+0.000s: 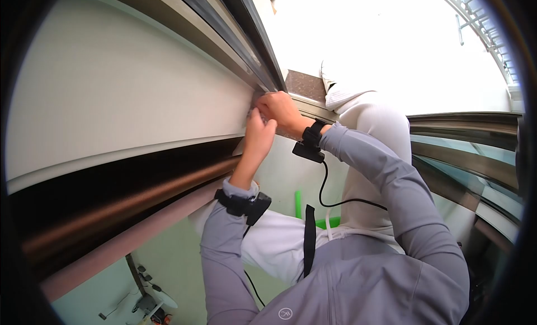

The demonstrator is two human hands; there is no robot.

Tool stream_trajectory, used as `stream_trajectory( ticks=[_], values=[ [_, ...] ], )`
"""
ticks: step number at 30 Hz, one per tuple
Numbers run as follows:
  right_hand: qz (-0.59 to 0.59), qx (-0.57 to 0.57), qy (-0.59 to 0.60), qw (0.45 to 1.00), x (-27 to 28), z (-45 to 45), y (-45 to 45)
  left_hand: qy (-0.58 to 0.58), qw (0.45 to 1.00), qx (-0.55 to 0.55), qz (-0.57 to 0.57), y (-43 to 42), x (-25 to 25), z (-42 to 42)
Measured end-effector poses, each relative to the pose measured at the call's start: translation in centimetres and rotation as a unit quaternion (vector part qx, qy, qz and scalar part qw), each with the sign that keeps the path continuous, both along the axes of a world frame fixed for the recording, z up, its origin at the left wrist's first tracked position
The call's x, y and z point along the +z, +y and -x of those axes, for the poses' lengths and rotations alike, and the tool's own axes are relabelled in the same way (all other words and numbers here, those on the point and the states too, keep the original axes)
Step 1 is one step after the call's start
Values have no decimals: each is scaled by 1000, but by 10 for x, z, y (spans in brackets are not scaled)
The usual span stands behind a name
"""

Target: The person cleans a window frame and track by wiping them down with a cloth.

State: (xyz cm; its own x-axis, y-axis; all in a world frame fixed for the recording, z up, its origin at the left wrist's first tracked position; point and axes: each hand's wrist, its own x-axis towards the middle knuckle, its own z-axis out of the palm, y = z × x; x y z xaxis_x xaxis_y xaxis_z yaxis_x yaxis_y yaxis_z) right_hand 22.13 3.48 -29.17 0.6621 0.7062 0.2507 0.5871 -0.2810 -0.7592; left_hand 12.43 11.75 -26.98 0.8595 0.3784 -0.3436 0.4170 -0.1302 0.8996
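Both hands meet at the lower end of a dark metal frame (246, 34), beside the edge of a pale panel (128, 96). My left hand (259, 132) is closed, its fingers bent near the panel's corner. Just above and to the right, my right hand (281, 108) is closed too, knuckles up, against the frame. The hands touch or nearly touch. Whatever lies between the fingers is too small and hidden to make out. Black straps with small boxes sit on the left wrist (244, 205) and right wrist (311, 141).
A copper-coloured rail (140, 199) and a pink ledge (134, 241) run below the panel. Window frames with glass (470, 154) stand at the right. A cable (352, 201) hangs from the right wrist box. Something green (298, 205) lies between the legs.
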Motion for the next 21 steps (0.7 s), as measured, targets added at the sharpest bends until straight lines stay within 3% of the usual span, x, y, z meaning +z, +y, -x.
stream_trajectory(
  ticks=[1, 4, 8, 12, 15, 17, 18, 19, 20, 21],
  values=[
    [-19, 4, -3, 1000, 14, 0, -2, -24, 999, 11, 40, -4, 17, 3],
    [-111, 2, -35, 993, 67, -2, -12, -128, 989, 25, -70, -27, 76, 27],
    [-242, -11, -92, 966, 127, -6, -34, -279, 957, 47, -67, -26, 112, 28],
    [-299, -32, -198, 933, 149, -8, -49, -331, 910, 43, -247, -16, 112, 22],
    [-317, -68, -214, 921, 152, -20, -50, -328, 862, 16, -386, -21, 110, 15],
    [-288, -103, -155, 939, 153, -30, -47, -324, 820, -26, -472, -24, 111, 4],
    [-268, -102, -74, 955, 144, -37, -39, -306, 846, -27, -435, -25, 106, -2],
    [-245, -102, 8, 964, 133, -43, -30, -297, 828, -19, -475, -21, 98, -8],
    [-168, -84, 7, 982, 121, -48, -25, -288, 808, -12, -514, -16, 86, -13],
    [-196, -90, 62, 974, 107, -46, -15, -278, 785, -7, -553, -12, 74, -17]
  ],
)
